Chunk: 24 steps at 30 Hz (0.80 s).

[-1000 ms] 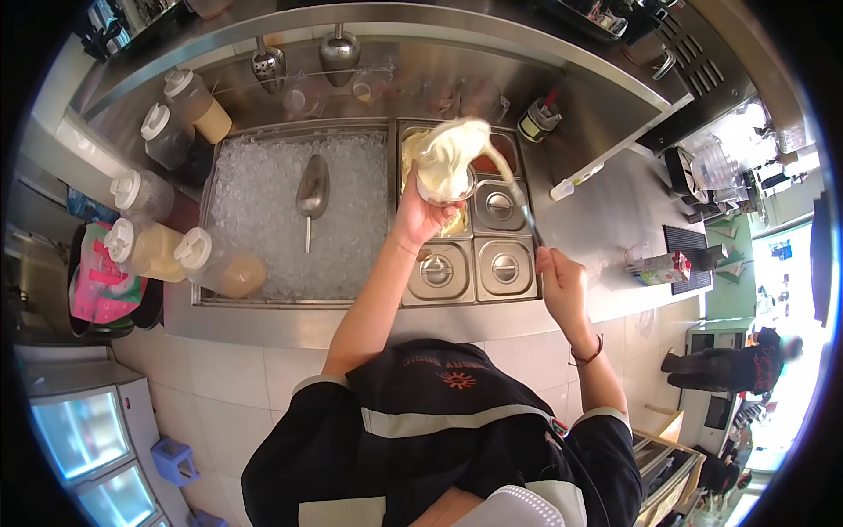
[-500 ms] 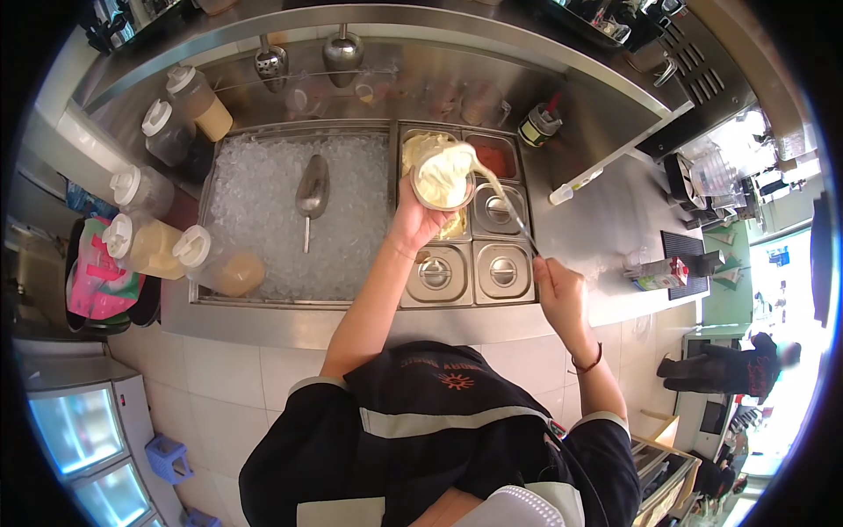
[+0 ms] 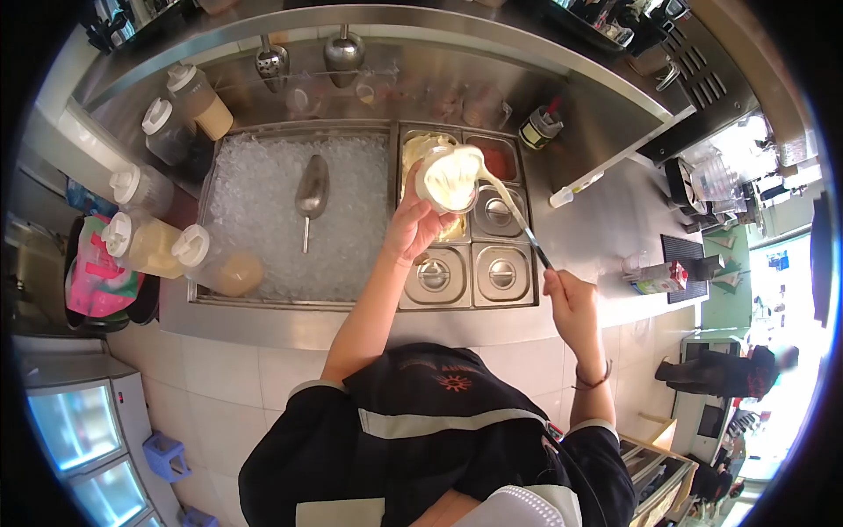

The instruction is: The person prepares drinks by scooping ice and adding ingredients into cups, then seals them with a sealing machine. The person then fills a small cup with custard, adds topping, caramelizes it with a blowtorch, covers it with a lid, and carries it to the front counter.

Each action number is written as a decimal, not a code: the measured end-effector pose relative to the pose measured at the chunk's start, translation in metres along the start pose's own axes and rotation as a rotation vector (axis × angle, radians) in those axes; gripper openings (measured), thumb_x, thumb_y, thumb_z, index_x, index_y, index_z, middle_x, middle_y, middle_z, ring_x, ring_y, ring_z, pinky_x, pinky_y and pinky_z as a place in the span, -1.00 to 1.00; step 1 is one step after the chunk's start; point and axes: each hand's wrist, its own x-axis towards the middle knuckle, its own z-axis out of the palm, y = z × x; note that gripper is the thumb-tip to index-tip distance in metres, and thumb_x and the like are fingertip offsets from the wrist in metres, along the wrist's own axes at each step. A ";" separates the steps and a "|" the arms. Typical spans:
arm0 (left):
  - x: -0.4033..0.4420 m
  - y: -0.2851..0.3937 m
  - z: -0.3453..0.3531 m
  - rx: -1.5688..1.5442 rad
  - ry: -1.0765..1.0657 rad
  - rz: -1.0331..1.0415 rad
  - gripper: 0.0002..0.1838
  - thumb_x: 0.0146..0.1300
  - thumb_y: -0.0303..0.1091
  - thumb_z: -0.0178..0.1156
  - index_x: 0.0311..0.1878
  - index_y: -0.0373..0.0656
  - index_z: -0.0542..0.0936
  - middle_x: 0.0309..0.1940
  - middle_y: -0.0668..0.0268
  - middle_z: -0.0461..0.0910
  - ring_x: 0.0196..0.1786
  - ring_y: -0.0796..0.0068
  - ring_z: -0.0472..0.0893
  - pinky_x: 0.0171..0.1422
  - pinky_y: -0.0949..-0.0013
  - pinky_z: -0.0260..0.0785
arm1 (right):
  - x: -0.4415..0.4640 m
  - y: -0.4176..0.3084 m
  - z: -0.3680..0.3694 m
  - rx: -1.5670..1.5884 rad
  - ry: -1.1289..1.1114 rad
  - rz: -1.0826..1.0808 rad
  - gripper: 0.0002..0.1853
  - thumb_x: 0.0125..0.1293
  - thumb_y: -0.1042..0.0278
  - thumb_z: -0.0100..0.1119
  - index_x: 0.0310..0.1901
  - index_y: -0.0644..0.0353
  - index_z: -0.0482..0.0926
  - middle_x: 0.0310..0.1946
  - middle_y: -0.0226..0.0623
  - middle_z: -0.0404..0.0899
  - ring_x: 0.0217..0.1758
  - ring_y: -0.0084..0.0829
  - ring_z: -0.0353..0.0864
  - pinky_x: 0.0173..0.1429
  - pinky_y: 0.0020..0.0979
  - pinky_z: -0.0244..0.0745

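Observation:
My left hand is closed around a small cup filled with pale yellow cream. In my right hand is the dark grip of a long-handled spoon. Cream coats the spoon's far end, which rests at the cup's rim, so its exact shape is hidden. Beneath the cup lies an open metal pan holding more of the same cream. Beside it is a pan of red-orange food, partly covered from view by the spoon.
A metal scoop lies on the ice bin at left, with several white-capped bottles along its edge. Lidded pans sit nearest me. A jar and a carton stand on the right. Another person is far right.
My right hand has shifted slightly right and down, drawing the spoon's handle with it. The cup has turned a little in my left hand, and the cream looks smoother.

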 end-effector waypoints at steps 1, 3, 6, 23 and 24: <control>-0.001 -0.003 -0.003 -0.002 0.004 -0.005 -0.37 0.17 -0.15 0.20 0.26 0.09 0.16 0.16 0.19 0.30 0.13 0.14 0.41 -0.01 0.28 0.46 | 0.001 0.001 0.005 0.000 -0.003 0.006 -0.72 0.27 0.30 0.03 -0.53 0.28 0.50 -0.76 -0.10 0.35 -0.73 -0.21 0.36 -0.58 -0.40 0.23; 0.000 -0.007 -0.010 -0.017 -0.005 0.009 -0.42 0.16 -0.25 0.20 0.22 0.18 0.18 0.20 0.24 0.25 0.21 0.14 0.33 0.04 0.19 0.43 | 0.009 0.001 0.012 0.049 0.043 0.010 -0.72 0.27 0.30 0.04 -0.52 0.28 0.52 -0.77 -0.11 0.35 -0.73 -0.23 0.37 -0.57 -0.40 0.25; -0.001 -0.004 -0.013 -0.324 0.077 -0.005 -0.45 0.12 -0.32 0.23 0.15 0.12 0.23 0.19 0.27 0.26 0.22 0.19 0.31 0.09 0.11 0.39 | 0.002 -0.007 -0.006 0.027 0.004 0.022 -0.74 0.27 0.31 0.03 -0.49 0.28 0.53 -0.73 -0.10 0.38 -0.71 -0.23 0.39 -0.57 -0.40 0.26; -0.004 0.002 -0.014 0.056 -0.006 -0.039 -0.18 0.02 -0.45 0.29 0.30 0.09 0.05 0.23 0.22 0.19 0.27 0.15 0.27 0.23 0.06 0.27 | 0.001 -0.017 -0.022 -0.016 -0.043 0.061 -0.75 0.25 0.31 0.07 -0.50 0.28 0.53 -0.75 -0.09 0.34 -0.76 -0.34 0.26 -0.62 -0.42 0.18; -0.006 0.001 -0.010 0.132 0.017 0.018 -0.24 0.03 -0.45 0.29 0.26 0.08 0.10 0.21 0.23 0.22 0.26 0.16 0.28 0.20 0.05 0.31 | -0.002 -0.016 -0.020 0.006 -0.013 0.007 -0.74 0.25 0.30 0.07 -0.51 0.29 0.53 -0.77 -0.11 0.33 -0.78 -0.36 0.23 -0.63 -0.43 0.16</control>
